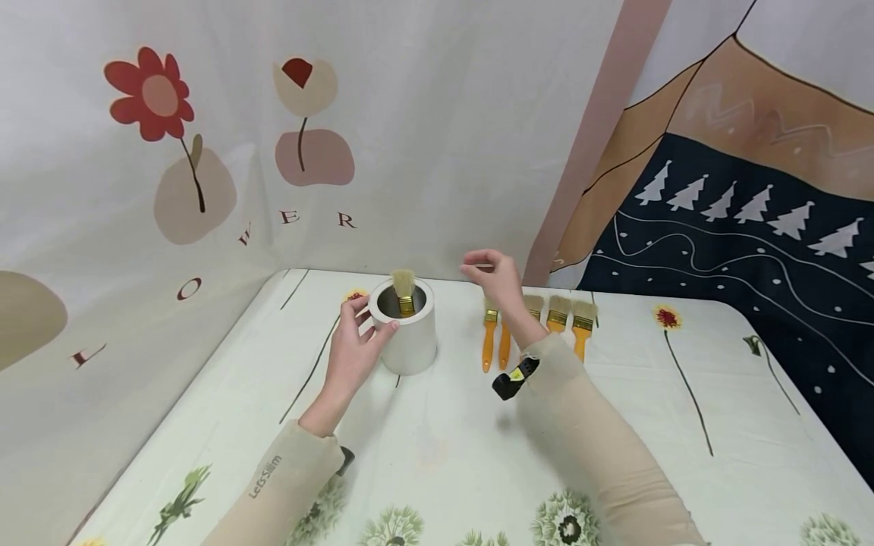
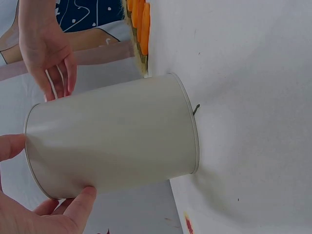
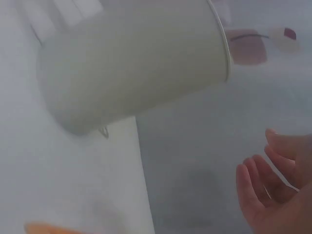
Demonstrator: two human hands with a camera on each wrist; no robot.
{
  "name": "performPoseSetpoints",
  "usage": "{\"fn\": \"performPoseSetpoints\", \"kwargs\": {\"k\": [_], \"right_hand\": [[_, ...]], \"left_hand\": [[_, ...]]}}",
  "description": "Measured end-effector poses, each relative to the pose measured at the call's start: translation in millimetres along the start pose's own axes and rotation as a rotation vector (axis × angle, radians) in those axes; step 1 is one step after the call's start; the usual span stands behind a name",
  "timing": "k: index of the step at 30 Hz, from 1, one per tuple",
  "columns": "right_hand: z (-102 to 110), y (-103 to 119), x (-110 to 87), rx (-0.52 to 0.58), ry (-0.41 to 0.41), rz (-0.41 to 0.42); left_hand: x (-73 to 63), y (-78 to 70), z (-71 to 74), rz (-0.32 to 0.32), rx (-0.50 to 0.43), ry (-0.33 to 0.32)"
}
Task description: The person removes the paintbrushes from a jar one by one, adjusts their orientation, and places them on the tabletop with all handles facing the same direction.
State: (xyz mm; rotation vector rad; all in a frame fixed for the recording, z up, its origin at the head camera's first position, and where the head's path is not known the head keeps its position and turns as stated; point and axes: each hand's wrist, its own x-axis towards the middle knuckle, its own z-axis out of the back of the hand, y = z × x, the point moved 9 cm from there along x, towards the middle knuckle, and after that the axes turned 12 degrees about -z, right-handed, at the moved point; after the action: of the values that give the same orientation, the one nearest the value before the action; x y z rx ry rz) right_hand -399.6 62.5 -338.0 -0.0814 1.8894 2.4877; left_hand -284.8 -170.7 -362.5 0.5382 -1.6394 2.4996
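A white cylindrical canister [image 1: 415, 350] stands upright on the table, its round mouth facing up. My left hand [image 1: 351, 350] grips it at the rim from the left, with fingers and thumb spread around the wall. Out of the canister's mouth sticks a paintbrush [image 1: 403, 283], pale bristles uppermost; its handle is hidden inside. To the right of the canister my right hand [image 1: 504, 282] hangs in the air with loosely bent fingers, holding nothing. In the left wrist view that right hand [image 2: 48, 58] shows behind the canister [image 2: 112, 136].
Several paintbrushes [image 1: 489, 334] with orange handles lie in a row at the right, bristles toward the back, partly covered by my right forearm. The flower-print tablecloth [image 1: 423, 447] covers the table. A printed fabric backdrop [image 1: 437, 152] rises behind the table's far edge.
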Motion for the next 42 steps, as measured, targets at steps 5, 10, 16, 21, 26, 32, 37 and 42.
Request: {"fn": "performPoseSetpoints", "kwargs": {"k": [5, 10, 16, 21, 26, 32, 37, 42], "right_hand": [[-22.4, 8.4, -5.1, 0.021, 0.048, 0.022], [-43.5, 13.2, -9.4, 0.007, 0.082, 0.027], [-65.9, 15.4, -13.2, -0.029, 0.13, 0.03], [-76.3, 16.8, -14.5, -0.044, 0.134, 0.025], [-81.0, 20.0, -13.0, -0.082, 0.097, 0.052], [-80.5, 28.8, -17.0, -0.103, 0.076, 0.139], [-78.5, 39.7, -22.1, -0.049, 0.109, 0.228], [-62.0, 53.1, -26.5, 0.126, 0.058, 0.285]], "left_hand": [[0.3, 0.3, 0.0, 0.0, 0.005, 0.002], [0.6, 0.5, -0.2, -0.001, 0.007, 0.004], [0.1, 0.7, -1.7, 0.002, 0.001, 0.013], [0.3, 0.3, -0.9, -0.003, 0.014, 0.011], [0.5, -0.2, -0.6, -0.006, 0.008, 0.011], [-0.7, -1.1, -1.0, -0.004, 0.006, 0.021], [-0.4, -0.7, -0.7, -0.001, 0.002, 0.02], [-0.1, 0.2, -1.1, 0.002, 0.004, 0.013]]}}
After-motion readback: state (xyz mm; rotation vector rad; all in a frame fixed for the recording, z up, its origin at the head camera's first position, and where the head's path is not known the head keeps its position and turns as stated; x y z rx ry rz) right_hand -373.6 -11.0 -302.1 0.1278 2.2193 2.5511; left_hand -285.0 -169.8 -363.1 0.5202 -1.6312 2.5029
